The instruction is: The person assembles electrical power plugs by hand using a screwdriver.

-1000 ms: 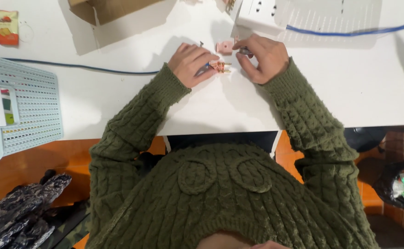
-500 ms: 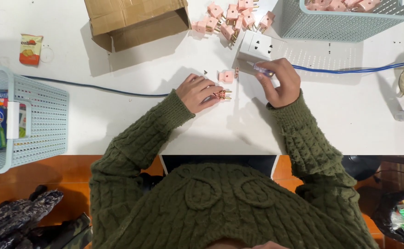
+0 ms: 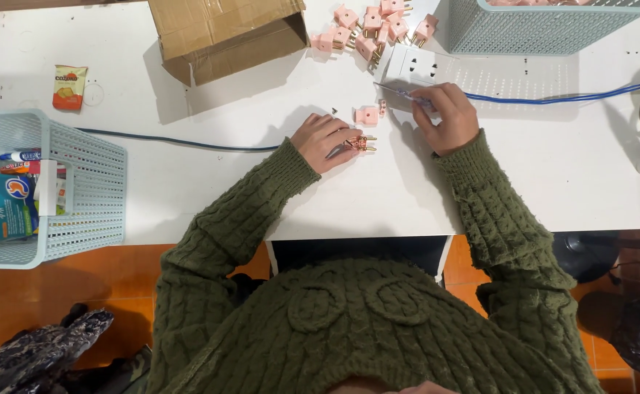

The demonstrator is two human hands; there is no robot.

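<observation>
Two hands at work on a white desk [image 3: 189, 182].
Left hand [image 3: 325, 141] pinches a brass-pronged plug part [image 3: 361, 141]; right hand [image 3: 445, 117] grips what may be a screwdriver [image 3: 400, 92].

pink plugs [image 3: 367, 25] | white table [image 3: 225, 182] | blue cable [image 3: 553, 97] | green cable-knit sleeve [image 3: 240, 211]

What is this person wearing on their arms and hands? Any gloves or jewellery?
Both arms are covered by the long sleeves of a thick, dark olive-green cable-knit sweater, with ribbed, twisted patterns running down to snug cuffs at the wrists. The left hand and right hand are bare: no gloves. No rings, watch or bracelets can be seen from this overhead view, though the cuffs hide the wrists.
</observation>
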